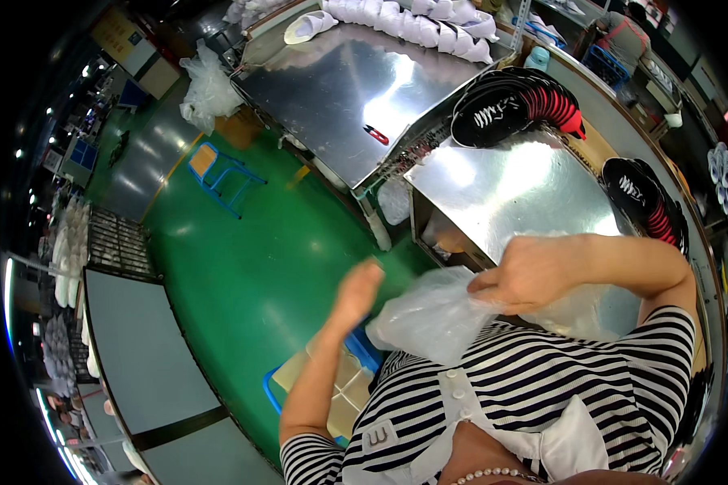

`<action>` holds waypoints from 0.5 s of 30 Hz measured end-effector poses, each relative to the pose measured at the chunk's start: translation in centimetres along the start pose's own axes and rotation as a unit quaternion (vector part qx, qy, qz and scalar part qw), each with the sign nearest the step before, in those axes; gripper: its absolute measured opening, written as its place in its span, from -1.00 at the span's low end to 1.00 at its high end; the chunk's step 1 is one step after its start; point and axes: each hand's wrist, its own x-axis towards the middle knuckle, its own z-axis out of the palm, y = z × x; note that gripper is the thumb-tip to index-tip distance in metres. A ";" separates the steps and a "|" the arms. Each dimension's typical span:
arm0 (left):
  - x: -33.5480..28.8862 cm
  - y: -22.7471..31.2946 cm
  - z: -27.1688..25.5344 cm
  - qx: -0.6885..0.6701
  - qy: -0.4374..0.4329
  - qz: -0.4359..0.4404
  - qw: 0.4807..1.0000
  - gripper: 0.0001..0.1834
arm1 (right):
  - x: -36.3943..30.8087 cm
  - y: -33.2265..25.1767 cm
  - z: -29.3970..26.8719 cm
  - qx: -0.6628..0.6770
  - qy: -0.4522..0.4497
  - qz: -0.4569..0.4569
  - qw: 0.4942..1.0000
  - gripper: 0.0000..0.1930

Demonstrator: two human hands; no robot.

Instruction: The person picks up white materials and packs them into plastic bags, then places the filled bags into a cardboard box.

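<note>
My right hand (530, 275) is closed on a clear plastic bag (433, 315), pinching it near the edge of a metal-topped table (501, 186). The crumpled bag hangs in front of my striped shirt, and more clear plastic (578, 311) spreads beneath my right forearm. To the left of the bag, my left hand (356, 293) is raised over the green floor. Motion blurs its fingers, and I see nothing in it. Beyond my right hand lies an overlapping stack of black shoe uppers (501, 109) with white laces and red edges.
Another black-and-red stack of uppers (643, 198) lies at right. Red-handled thread snips (376, 135) rest on the farther metal table (323, 97), with white uppers (404, 24) behind. A blue-framed stool (218, 171) stands left; a grey-topped bench (141, 347) is nearer. Another person (627, 40) sits far right.
</note>
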 end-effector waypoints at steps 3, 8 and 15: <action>0.7 7.6 -4.9 -0.071 0.056 0.164 0.982 -0.45 | 0.8 -0.3 -2.0 -0.027 -0.011 -0.027 0.999 -0.68; -3.6 5.4 2.5 -0.127 -0.386 0.226 0.885 -0.41 | 1.1 0.4 -3.5 0.102 -0.073 0.032 0.992 -0.66; -6.2 3.5 6.8 -0.267 -0.342 0.039 0.900 -0.43 | 0.9 8.6 0.4 0.241 0.059 0.230 0.941 -0.50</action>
